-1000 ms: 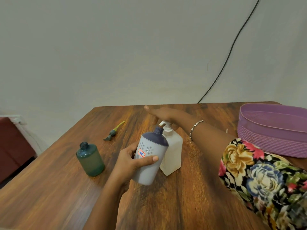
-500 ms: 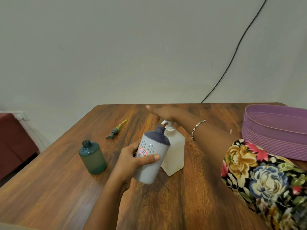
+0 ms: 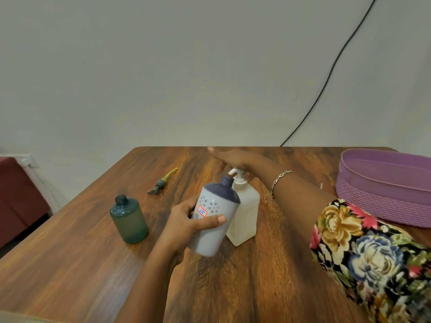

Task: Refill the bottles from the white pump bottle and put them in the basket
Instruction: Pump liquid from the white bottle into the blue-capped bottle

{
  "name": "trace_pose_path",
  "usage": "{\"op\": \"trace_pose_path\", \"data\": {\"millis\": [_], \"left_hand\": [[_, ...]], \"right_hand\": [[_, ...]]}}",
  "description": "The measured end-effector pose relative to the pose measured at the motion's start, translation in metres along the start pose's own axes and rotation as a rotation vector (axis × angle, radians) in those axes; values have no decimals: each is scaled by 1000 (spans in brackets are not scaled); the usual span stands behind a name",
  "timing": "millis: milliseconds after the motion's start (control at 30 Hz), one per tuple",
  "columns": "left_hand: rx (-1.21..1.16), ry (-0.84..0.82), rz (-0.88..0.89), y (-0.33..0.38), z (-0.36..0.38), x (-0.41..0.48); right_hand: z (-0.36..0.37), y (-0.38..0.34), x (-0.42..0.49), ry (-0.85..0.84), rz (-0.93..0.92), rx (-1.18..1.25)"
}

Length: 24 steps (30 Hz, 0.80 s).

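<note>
On grey bottle (image 3: 211,241) — red-bordered label (image 3: 202,211), blue scrawl.

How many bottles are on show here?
3. A translucent green bottle on the wooden table, left; a grey, dark-blue-topped bottle in the left hand; a white pump bottle beside it, under the right hand. The purple basket's inside is partly hidden.

Basket (image 3: 373,201) right of pump bottle (image 3: 246,213)
</note>
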<state>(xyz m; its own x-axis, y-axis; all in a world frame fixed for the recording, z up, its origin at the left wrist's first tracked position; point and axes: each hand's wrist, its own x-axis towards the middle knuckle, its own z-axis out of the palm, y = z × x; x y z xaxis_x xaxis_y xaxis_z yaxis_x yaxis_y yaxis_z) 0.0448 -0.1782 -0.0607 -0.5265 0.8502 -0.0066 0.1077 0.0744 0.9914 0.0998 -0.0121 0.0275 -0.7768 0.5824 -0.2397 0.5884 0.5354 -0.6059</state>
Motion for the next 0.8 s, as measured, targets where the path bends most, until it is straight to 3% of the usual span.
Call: {"op": "trace_pose_path", "data": {"millis": [133,400,800], "left_hand": [[4,-1,-4,-2,0,2],[12,-20,-6,-2,-1,1],[-9,2,-40,-6,-5,-3]], "right_hand": [[8,-1,1,10,-9,-164],[-4,1,-5,-13,11,33],[17,-6,5,-8,-18,-193]]}}
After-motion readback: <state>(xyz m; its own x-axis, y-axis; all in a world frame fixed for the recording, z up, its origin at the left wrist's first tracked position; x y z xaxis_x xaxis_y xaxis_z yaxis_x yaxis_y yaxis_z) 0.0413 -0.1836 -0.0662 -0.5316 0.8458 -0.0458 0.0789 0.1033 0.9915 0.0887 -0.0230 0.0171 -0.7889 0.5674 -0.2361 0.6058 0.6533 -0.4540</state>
